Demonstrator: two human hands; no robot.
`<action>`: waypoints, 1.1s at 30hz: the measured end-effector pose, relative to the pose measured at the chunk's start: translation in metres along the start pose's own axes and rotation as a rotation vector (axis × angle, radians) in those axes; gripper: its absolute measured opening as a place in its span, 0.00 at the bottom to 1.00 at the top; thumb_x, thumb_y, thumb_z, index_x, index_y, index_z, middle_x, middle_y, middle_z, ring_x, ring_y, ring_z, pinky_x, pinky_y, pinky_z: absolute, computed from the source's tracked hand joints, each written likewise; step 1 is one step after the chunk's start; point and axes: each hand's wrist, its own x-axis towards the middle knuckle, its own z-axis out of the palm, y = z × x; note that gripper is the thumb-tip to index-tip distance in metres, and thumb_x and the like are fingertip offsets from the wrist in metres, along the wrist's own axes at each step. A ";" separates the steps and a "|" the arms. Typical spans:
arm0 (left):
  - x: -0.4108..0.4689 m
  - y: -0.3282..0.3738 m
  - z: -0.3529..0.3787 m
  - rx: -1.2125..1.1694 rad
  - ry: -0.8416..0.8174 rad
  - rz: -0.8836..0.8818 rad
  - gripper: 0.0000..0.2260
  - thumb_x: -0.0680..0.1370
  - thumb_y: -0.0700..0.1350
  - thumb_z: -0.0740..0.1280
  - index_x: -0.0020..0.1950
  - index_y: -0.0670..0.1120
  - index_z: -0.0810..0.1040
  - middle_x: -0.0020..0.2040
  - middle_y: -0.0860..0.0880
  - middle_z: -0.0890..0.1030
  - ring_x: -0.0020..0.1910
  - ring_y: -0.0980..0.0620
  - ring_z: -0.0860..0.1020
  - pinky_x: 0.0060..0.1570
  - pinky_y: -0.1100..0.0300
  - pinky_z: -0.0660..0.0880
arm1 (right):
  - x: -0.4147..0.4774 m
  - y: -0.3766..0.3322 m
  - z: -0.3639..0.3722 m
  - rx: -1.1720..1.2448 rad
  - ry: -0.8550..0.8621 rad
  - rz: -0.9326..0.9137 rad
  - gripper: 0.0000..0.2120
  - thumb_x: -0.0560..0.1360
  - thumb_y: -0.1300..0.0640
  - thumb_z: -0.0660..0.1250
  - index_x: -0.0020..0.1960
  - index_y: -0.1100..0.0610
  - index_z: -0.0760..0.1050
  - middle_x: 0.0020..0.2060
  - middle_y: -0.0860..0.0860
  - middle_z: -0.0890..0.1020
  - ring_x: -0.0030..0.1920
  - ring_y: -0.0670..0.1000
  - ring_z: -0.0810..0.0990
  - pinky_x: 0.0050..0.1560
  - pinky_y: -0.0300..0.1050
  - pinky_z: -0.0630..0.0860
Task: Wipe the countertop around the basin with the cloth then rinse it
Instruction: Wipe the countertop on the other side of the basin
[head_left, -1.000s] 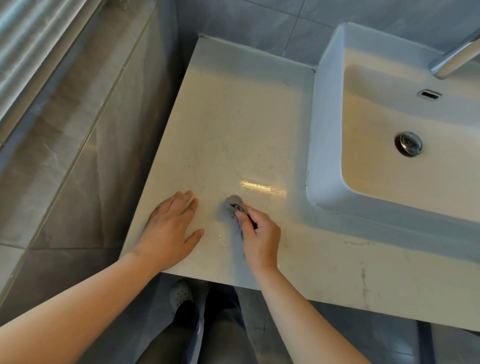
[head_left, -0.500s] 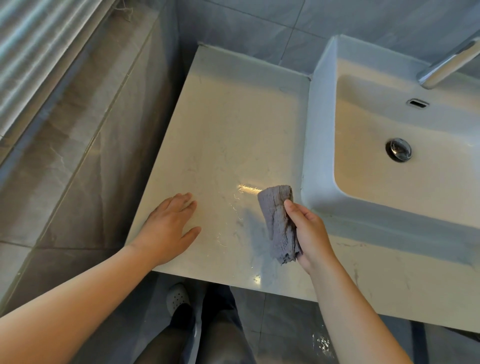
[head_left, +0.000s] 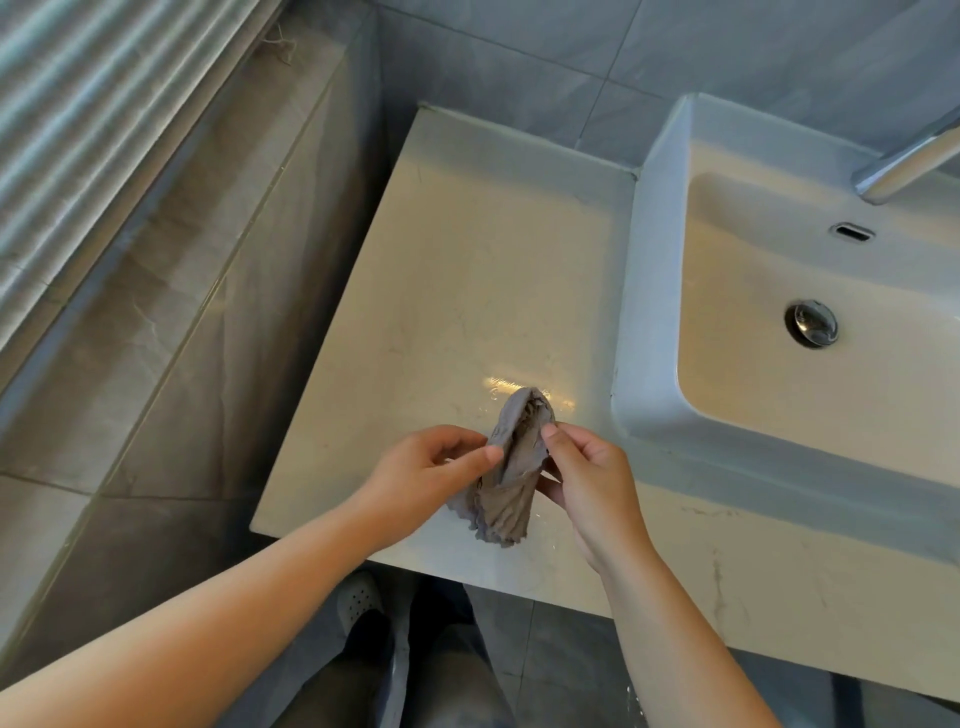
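Note:
A small grey cloth (head_left: 511, 467) hangs crumpled above the front part of the pale marble countertop (head_left: 467, 270), left of the white basin (head_left: 649, 291). My left hand (head_left: 426, 478) pinches its left edge between thumb and fingers. My right hand (head_left: 587, 478) pinches its right edge. Both hands hold the cloth lifted off the surface, with its lower end dangling near the counter's front edge. A wet, shiny patch shows on the counter just behind the cloth.
The basin has a metal drain plug (head_left: 811, 322), an overflow slot (head_left: 852, 232) and a chrome tap spout (head_left: 909, 161) at the upper right. Grey tiled wall stands behind, a tiled ledge to the left. My leg and a shoe (head_left: 358, 597) show below the counter edge.
My right hand lifted the cloth off the counter, moving right. My left hand left the countertop, where it lay flat, and took hold of the cloth's other edge.

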 end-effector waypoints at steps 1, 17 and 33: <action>0.001 0.003 0.001 -0.032 -0.005 -0.012 0.18 0.70 0.59 0.68 0.54 0.51 0.81 0.47 0.54 0.84 0.47 0.58 0.82 0.47 0.63 0.78 | -0.001 -0.003 0.001 0.005 -0.014 -0.001 0.13 0.80 0.59 0.60 0.44 0.61 0.80 0.43 0.58 0.84 0.45 0.53 0.84 0.47 0.48 0.81; 0.025 0.032 -0.062 0.102 -0.106 -0.148 0.16 0.76 0.54 0.66 0.42 0.41 0.82 0.36 0.44 0.80 0.35 0.49 0.74 0.41 0.56 0.72 | 0.024 -0.046 -0.041 -0.368 -0.465 0.138 0.17 0.72 0.43 0.67 0.50 0.55 0.81 0.37 0.52 0.82 0.33 0.51 0.79 0.35 0.43 0.77; 0.010 0.046 -0.041 0.174 0.265 0.189 0.12 0.71 0.58 0.69 0.46 0.50 0.81 0.40 0.49 0.82 0.38 0.55 0.79 0.41 0.62 0.76 | 0.024 -0.050 -0.037 0.237 -0.592 0.079 0.17 0.66 0.47 0.75 0.48 0.57 0.81 0.43 0.54 0.83 0.45 0.49 0.80 0.47 0.40 0.76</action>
